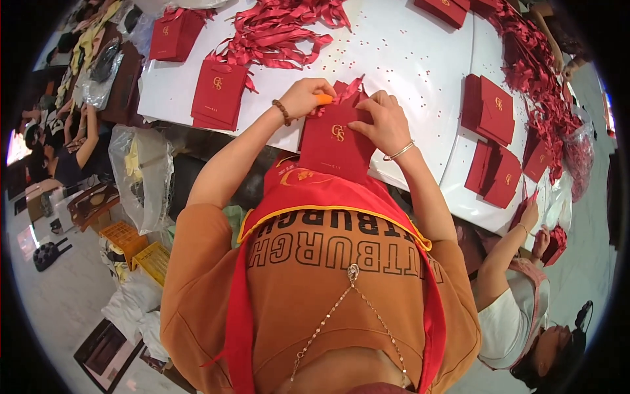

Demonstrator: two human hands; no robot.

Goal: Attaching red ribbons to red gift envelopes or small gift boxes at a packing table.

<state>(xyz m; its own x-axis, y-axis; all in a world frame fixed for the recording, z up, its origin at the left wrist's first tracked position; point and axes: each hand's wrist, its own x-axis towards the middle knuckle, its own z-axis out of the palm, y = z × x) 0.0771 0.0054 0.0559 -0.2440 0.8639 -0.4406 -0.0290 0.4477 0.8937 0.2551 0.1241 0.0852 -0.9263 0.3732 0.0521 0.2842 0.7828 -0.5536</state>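
A dark red paper gift bag (336, 148) with a gold emblem is in front of me, at the near edge of the white table and against my red apron. My left hand (306, 98), an orange cover on one finger, is closed at the bag's top left, where red ribbon shows by the fingertips. At the upper right edge, my right hand (386, 123) pinches the bag between thumb and fingers. A loop of red ribbon (354, 87) rises from the bag's top between my hands. What lies under my left fingers is partly hidden.
More red bags stand on the white table (387, 39), including a near-left stack (218, 95) and a right-hand group (495, 111). Red ribbons (282, 33) lie heaped behind. At right, a co-worker's hands (541, 240) handle a red bag. A plastic bag (141, 177) hangs left.
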